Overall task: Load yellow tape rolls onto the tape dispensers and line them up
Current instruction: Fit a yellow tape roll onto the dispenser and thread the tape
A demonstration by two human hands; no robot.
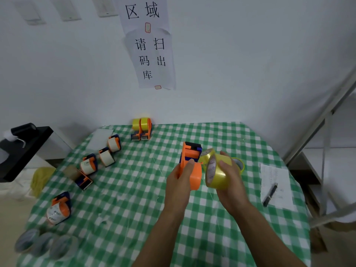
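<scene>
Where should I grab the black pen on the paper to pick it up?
Pinch the black pen around its middle, coming straight down from above. It lies flat on the white paper, long and thin, running slantwise, so put your fingers across its narrow sides, not its ends. Nothing sits close beside it, so there looks to be room on both sides.

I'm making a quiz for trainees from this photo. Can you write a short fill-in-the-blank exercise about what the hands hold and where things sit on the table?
1. The left hand holds an orange tape ____.
2. The right hand holds a roll of tape whose colour is ____.
3. The two loaded dispensers stand side by side at the table's far edge, against the ____.
4. The black pen lies on a sheet of ____.

Missing words: dispenser; yellow; wall; paper
</scene>
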